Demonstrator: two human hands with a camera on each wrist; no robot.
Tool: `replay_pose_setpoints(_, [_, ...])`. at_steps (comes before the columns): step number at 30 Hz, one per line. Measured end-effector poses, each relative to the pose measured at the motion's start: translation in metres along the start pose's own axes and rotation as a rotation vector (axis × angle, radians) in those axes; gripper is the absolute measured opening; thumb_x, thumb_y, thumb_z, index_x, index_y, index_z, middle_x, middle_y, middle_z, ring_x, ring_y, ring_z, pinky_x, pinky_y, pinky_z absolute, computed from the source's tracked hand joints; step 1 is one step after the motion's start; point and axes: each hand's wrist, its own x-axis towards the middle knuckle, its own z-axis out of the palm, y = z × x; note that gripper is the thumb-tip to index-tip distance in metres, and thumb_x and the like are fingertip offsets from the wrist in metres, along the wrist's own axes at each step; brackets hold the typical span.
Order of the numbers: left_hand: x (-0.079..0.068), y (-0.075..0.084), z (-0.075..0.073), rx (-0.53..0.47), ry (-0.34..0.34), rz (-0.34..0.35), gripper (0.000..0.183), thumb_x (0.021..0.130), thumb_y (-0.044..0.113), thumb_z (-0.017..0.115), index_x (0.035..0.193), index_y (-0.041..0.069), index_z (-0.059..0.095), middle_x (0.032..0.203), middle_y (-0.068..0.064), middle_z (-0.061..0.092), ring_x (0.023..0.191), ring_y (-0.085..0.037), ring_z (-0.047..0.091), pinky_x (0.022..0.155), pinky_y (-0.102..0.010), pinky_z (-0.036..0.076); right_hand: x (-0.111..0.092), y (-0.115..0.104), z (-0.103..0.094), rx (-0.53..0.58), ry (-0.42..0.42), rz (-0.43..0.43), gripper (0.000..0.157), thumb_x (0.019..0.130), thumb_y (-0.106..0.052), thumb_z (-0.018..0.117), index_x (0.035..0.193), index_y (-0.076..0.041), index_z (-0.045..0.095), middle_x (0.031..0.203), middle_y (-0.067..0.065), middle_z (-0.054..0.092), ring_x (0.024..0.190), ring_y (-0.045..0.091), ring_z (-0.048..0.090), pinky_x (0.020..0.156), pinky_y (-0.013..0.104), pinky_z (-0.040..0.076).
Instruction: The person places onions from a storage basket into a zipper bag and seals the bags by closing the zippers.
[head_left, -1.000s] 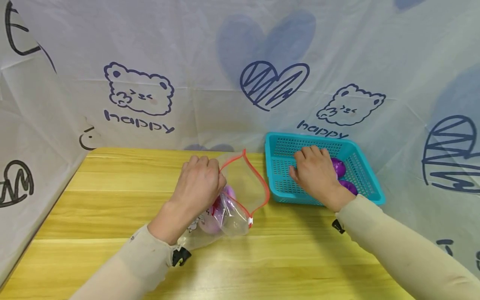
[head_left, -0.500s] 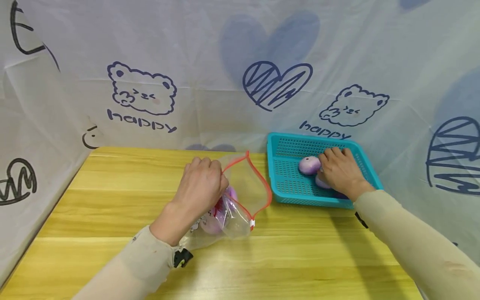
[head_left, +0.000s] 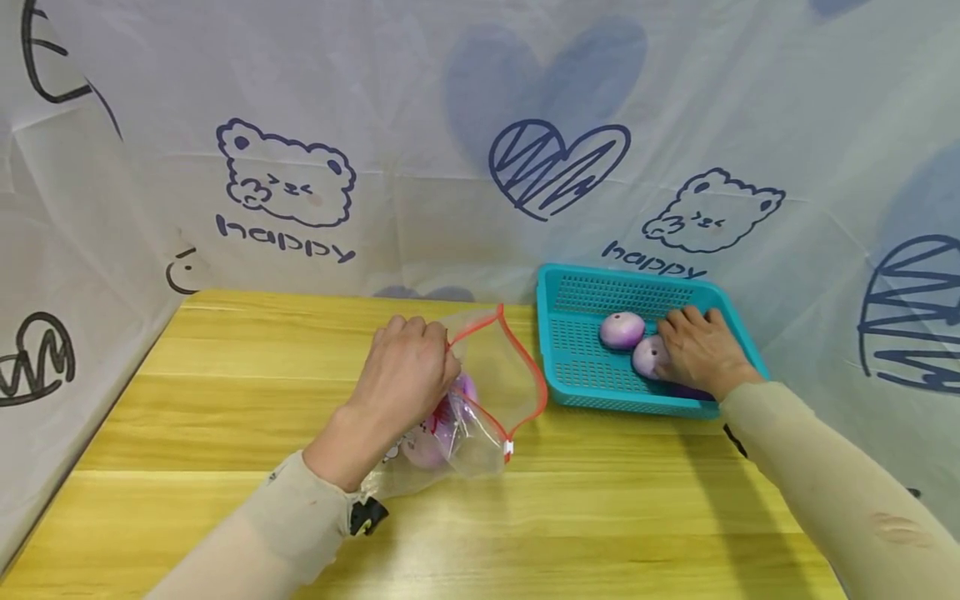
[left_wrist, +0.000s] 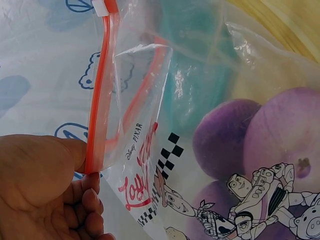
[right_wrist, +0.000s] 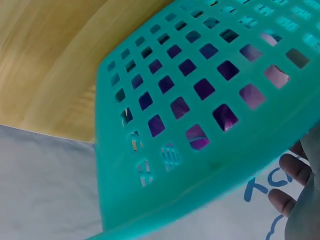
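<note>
In the head view my left hand [head_left: 397, 375] grips the edge of a clear zip bag [head_left: 487, 375] with a red zip strip and a white slider. The left wrist view has the thumb and fingers pinching that red strip [left_wrist: 96, 115]. Several purple onions [left_wrist: 280, 130] lie inside the bag, whose mouth gapes toward the basket. My right hand [head_left: 701, 350] reaches into the turquoise basket [head_left: 573, 392] with bent fingers, over its right part. Two pale purple onions [head_left: 622, 331] show beside it. Whether it grips an onion is hidden; darker purple shows below the palm.
The bag and basket stand on a yellow wood-grain table [head_left: 247, 400]. Behind it hangs a white cloth [head_left: 420, 217] with blue hearts and bears. The basket's rim [head_left: 750, 333] stands up around the right hand.
My right hand has moved right inside the basket, uncovering two pale onions and covering the darker purple ones. The left hand and the bag stay nearly in place.
</note>
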Motion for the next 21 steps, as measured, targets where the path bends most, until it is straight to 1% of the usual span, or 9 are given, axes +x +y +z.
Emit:
replay_pose_setpoints(3, [0.000, 0.000, 0.000, 0.003, 0.002, 0.005, 0.020, 0.085, 0.014, 0.055, 0.066, 0.010, 0.048, 0.062, -0.003, 0.042, 0.061, -0.025, 0.039, 0.057, -0.034, 0.032, 0.000, 0.000, 0.002, -0.015, -0.032, -0.009, 0.068, 0.077, -0.059, 0.069, 0.113, -0.003, 0.055, 0.111, 0.015, 0.054, 0.101, 0.037, 0.046, 0.080, 0.054, 0.036])
replay_pose_setpoints(5, [-0.001, 0.000, 0.000, 0.002, 0.000, 0.007, 0.020, 0.085, 0.013, 0.055, 0.066, 0.010, 0.048, 0.062, -0.003, 0.041, 0.061, -0.025, 0.038, 0.056, -0.034, 0.032, 0.001, -0.001, 0.004, -0.014, -0.053, -0.011, 0.071, 0.076, -0.059, 0.068, 0.117, -0.002, 0.055, 0.115, 0.016, 0.055, 0.103, 0.038, 0.046, 0.083, 0.058, 0.037])
replay_pose_setpoints(9, [-0.001, 0.000, 0.000, -0.004, -0.007, 0.002, 0.020, 0.085, 0.013, 0.054, 0.067, 0.010, 0.048, 0.063, -0.003, 0.041, 0.061, -0.025, 0.038, 0.056, -0.033, 0.031, 0.002, -0.001, 0.010, 0.015, -0.092, 0.008, 0.075, 0.076, -0.057, 0.069, 0.124, -0.001, 0.053, 0.122, 0.018, 0.054, 0.109, 0.041, 0.045, 0.091, 0.065, 0.035])
replay_pose_setpoints(14, [-0.002, 0.001, 0.000, -0.005, -0.012, -0.006, 0.019, 0.085, 0.014, 0.054, 0.068, 0.009, 0.048, 0.063, -0.003, 0.041, 0.061, -0.025, 0.038, 0.055, -0.033, 0.030, 0.003, -0.002, 0.014, 0.053, -0.110, 0.042, 0.077, 0.075, -0.055, 0.071, 0.126, 0.000, 0.052, 0.125, 0.020, 0.053, 0.112, 0.043, 0.045, 0.094, 0.066, 0.034])
replay_pose_setpoints(19, [-0.002, 0.001, -0.001, -0.011, -0.020, -0.014, 0.019, 0.085, 0.014, 0.055, 0.068, 0.010, 0.049, 0.063, -0.003, 0.042, 0.061, -0.025, 0.038, 0.056, -0.033, 0.030, 0.004, -0.003, 0.016, 0.077, -0.124, 0.065, 0.079, 0.075, -0.053, 0.072, 0.125, 0.003, 0.050, 0.126, 0.023, 0.052, 0.115, 0.045, 0.044, 0.099, 0.070, 0.029])
replay_pose_setpoints(21, [-0.002, 0.001, -0.001, -0.015, -0.024, -0.017, 0.019, 0.085, 0.014, 0.055, 0.068, 0.010, 0.048, 0.063, -0.003, 0.042, 0.061, -0.025, 0.038, 0.056, -0.033, 0.029, 0.004, -0.004, 0.017, 0.086, -0.120, 0.069, 0.078, 0.075, -0.052, 0.072, 0.124, 0.004, 0.049, 0.124, 0.024, 0.052, 0.114, 0.045, 0.044, 0.099, 0.069, 0.030])
